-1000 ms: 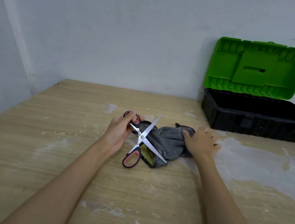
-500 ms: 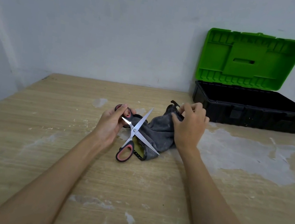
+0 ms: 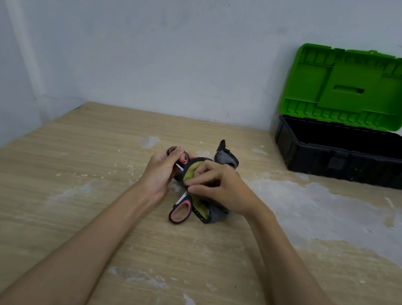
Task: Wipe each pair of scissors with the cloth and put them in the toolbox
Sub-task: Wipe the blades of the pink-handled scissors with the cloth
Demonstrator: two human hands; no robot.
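While the wipe goes on: cloth (image 3: 192, 173) now folded over the blades, bare half a second ago.
Left hand (image 3: 158, 171): fingers clamped on the scissors (image 3: 180, 211).
Right hand (image 3: 218, 186): fingers pinching cloth, probably around a blade.
Toolbox (image 3: 352, 164): open, back right of the tabletop (image 3: 78, 211).

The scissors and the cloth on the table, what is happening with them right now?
A person is wiping a pair of scissors with a grey and yellow cloth. The left hand grips one red-lined handle loop, and the right hand pinches the cloth around the blades, which are mostly covered. The other handle loop sticks out below the hands. The toolbox stands open at the far right of the wooden table; nothing can be seen in the visible part of its interior.
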